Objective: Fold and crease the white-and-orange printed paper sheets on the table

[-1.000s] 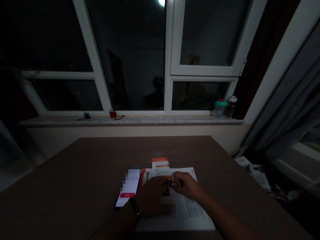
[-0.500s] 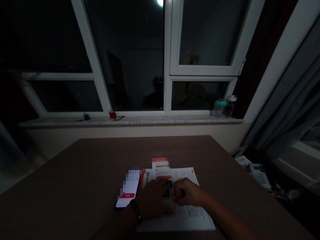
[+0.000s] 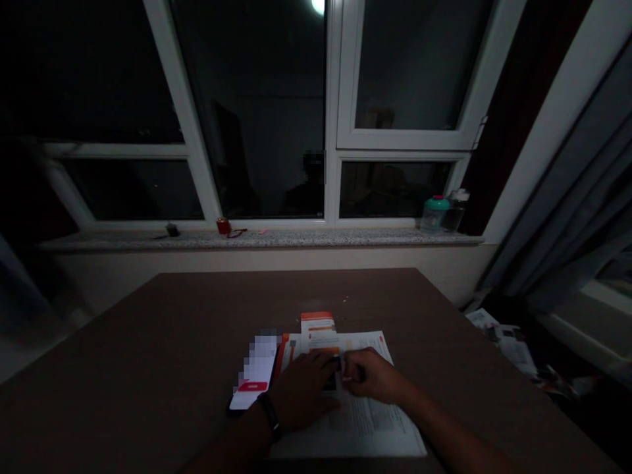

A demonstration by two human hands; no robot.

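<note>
A printed sheet or booklet (image 3: 390, 434) with orange edges and small text lies on the brown table. On top of it rests a narrower paper strip (image 3: 317, 324) with an orange band, its far end sticking out past the sheet. My left hand (image 3: 303, 388), a dark band at its wrist, is spread flat over the papers with fingers apart. Just right of its fingertips, my right hand (image 3: 370, 374) is closed in a pinch at the strip's right side. What it grips is small and hidden by the fingers. A lit phone (image 3: 259, 368) lies left of the papers.
Small white scraps (image 3: 345, 299) lie on the table (image 3: 197, 316). Beyond it, the granite sill (image 3: 306, 238) carries a red container (image 3: 223, 226), a small dark item (image 3: 172, 230) and a teal-lidded bottle (image 3: 435, 214). Loose papers (image 3: 508, 342) sit low at the right.
My right hand's pinching fingers have shifted slightly away from me along the strip. The left hand stays pressed in place, and the papers and phone look the same.
</note>
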